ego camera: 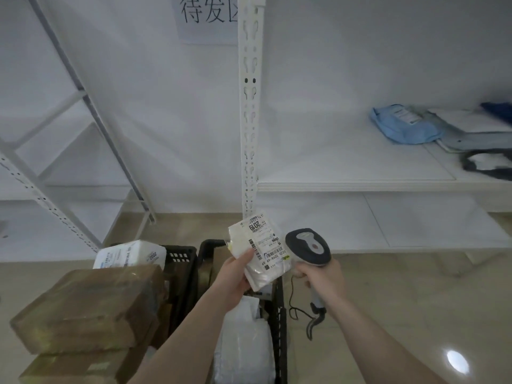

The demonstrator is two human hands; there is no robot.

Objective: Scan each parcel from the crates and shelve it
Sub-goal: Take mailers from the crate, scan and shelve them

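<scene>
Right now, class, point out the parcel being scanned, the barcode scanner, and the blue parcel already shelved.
scanned parcel (259, 250), head view, on its shipping label.
barcode scanner (309, 246), head view, on its head.
blue parcel (404, 126), head view, on its wrapper.

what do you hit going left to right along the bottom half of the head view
brown cardboard boxes → black crate → left hand → labelled parcel → barcode scanner → right hand
</scene>
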